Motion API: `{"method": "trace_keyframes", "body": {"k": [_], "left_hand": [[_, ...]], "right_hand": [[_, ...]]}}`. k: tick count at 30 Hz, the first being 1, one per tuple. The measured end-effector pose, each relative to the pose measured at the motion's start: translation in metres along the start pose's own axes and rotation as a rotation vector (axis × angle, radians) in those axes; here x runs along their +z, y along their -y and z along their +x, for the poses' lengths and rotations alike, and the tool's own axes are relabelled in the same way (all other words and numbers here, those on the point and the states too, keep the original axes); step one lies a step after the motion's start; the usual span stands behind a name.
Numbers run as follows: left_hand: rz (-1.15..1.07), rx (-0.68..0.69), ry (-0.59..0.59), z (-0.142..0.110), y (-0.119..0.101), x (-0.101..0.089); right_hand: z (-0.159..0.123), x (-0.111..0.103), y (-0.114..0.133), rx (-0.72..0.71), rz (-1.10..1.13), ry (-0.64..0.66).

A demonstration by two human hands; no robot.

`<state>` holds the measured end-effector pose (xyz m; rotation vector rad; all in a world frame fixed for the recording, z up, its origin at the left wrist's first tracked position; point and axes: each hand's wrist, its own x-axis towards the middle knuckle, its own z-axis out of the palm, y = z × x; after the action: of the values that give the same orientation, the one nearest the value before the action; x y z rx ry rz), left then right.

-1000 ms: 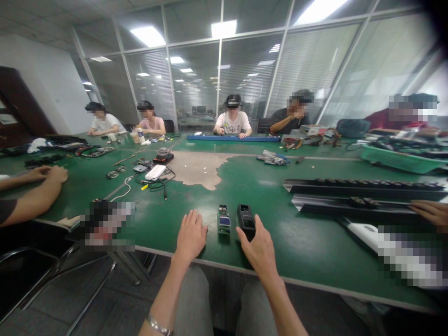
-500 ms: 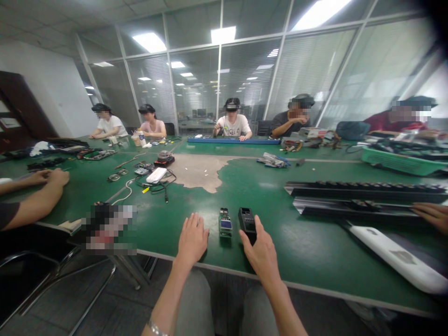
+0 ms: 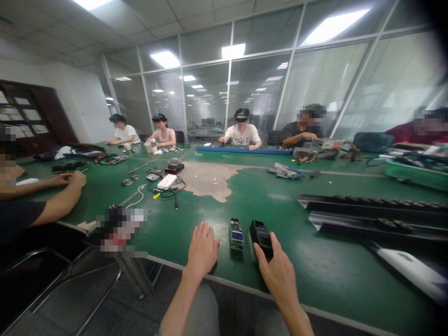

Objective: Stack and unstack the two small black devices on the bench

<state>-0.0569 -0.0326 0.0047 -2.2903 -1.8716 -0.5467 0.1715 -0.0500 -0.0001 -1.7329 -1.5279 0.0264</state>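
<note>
My left hand (image 3: 202,249) lies flat on the green table (image 3: 315,261) near its front edge, fingers stretched out and apart, holding nothing. Just right of it stands a small circuit board with a blue screen (image 3: 236,234). My right hand (image 3: 277,272) rests at the near end of a black device (image 3: 261,234); its fingertips touch that end. Whether the fingers close around the device is unclear.
Long black rails (image 3: 374,212) and a white oblong casing (image 3: 409,272) lie to the right. A white box with cables (image 3: 167,181) sits further back left, by a worn brown patch (image 3: 206,177). Several people sit around the table; a neighbour's arm (image 3: 52,205) rests at left.
The view has swung up and to the left, so everything sits lower and further right. My hands stay where they were beside the circuit board and the black device.
</note>
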Motion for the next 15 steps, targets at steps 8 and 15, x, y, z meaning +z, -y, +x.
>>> {"method": "trace_keyframes", "body": {"k": [8, 15], "left_hand": [[-0.005, -0.017, 0.000, 0.000, 0.000, -0.001], [-0.008, -0.015, 0.007, 0.000, -0.001, -0.004]], "right_hand": [[-0.001, -0.013, 0.024, 0.112, 0.087, -0.057], [0.004, -0.018, 0.058, 0.036, 0.134, -0.068]]}}
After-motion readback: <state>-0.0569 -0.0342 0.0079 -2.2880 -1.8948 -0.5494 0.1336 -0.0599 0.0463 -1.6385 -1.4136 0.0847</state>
